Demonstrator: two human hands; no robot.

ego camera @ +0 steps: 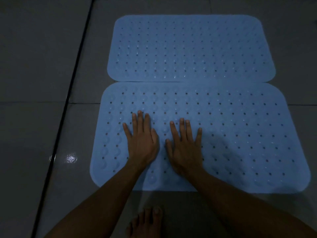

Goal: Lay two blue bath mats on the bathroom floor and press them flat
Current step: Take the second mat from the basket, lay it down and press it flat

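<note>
Two blue perforated bath mats lie flat on the dark tiled floor, one behind the other, their long edges touching. The far mat (190, 48) has nothing on it. On the near mat (240, 134), left of its middle, both my hands press palm down with straight, spread fingers. My left hand (141, 140) and my right hand (185, 145) lie side by side, thumbs almost meeting.
Grey floor tiles (42, 57) surround the mats. A dark groove (68, 100) runs diagonally along the floor left of the mats. A bare foot (145, 222) stands on the floor just in front of the near mat's front edge.
</note>
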